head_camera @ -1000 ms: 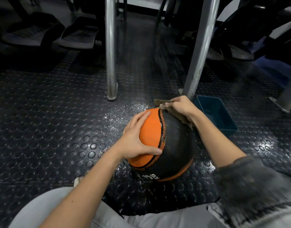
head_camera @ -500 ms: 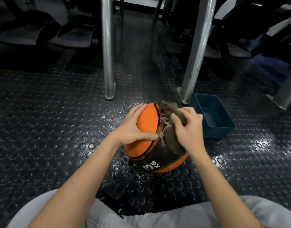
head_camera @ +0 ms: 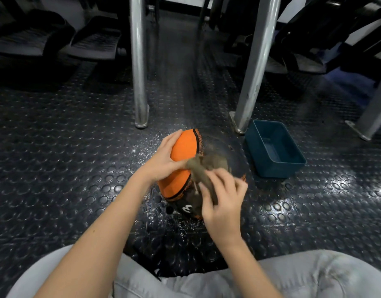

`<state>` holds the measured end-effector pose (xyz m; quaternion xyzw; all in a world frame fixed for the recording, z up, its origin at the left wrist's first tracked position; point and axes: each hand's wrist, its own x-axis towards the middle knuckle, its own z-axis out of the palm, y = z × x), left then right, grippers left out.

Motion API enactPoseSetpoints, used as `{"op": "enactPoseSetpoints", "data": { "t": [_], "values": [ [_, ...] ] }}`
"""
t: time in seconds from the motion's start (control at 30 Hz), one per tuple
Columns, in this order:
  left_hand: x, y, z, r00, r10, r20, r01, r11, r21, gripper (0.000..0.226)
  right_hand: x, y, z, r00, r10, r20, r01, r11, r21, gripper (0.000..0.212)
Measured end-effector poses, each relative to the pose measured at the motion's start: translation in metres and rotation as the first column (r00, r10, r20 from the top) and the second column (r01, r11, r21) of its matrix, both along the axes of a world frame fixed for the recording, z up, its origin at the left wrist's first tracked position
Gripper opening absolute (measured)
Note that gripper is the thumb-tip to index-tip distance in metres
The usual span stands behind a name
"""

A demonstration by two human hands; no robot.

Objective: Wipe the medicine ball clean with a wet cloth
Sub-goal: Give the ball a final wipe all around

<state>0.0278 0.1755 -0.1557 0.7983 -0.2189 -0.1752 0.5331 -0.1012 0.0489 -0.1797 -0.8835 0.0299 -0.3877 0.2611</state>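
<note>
Studded black rubber floor (head_camera: 56, 168), speckled white round the ball; upright steel post (head_camera: 139, 61) behind; left hand (head_camera: 166, 157), fingers spread flat and pressed against the orange panel; medicine ball (head_camera: 184, 151), orange and black, resting on the floor ahead of the person's knees, a white "3" on its near black side; brownish cloth (head_camera: 206, 166), bunched and blurred, lying over the ball's top; right hand (head_camera: 224, 198), fingers curled tight round the cloth's near end; slanted steel post (head_camera: 256, 61); teal rectangular plastic tub (head_camera: 275, 153), just right of the ball and apart from it, only its own bottom showing; whether it holds water cannot be told.
</note>
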Motion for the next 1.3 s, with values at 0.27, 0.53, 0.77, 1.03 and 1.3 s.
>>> {"op": "enactPoseSetpoints", "data": {
  "t": [0.27,0.53,0.77,1.03,1.3],
  "values": [
    [0.002,0.004,-0.002,1.000,0.013,-0.015,-0.014,0.999,-0.031,0.109,0.041,-0.021,0.034,0.999,0.002,-0.045,-0.002,1.000,0.001,0.022],
    [-0.031,-0.020,-0.010,0.911,-0.169,0.375,0.031,0.938,0.347,0.120,0.093,-0.059,0.062,0.973,-0.006,-0.232,0.055,0.977,0.206,0.019],
    [-0.016,-0.016,-0.013,0.934,-0.059,0.352,-0.025,0.973,0.228,0.107,-0.004,-0.011,-0.022,1.000,0.022,-0.003,-0.022,0.997,0.076,0.024],
    [-0.005,-0.010,-0.017,0.947,-0.060,0.317,-0.008,0.978,0.207,0.110,0.058,-0.035,0.027,0.997,0.048,-0.055,-0.049,0.999,-0.023,0.022],
    [-0.016,-0.009,-0.013,0.934,-0.123,0.336,0.035,0.966,0.257,0.116,0.079,-0.060,0.040,0.990,-0.056,-0.133,0.104,0.915,0.389,0.023]
  ]
}}
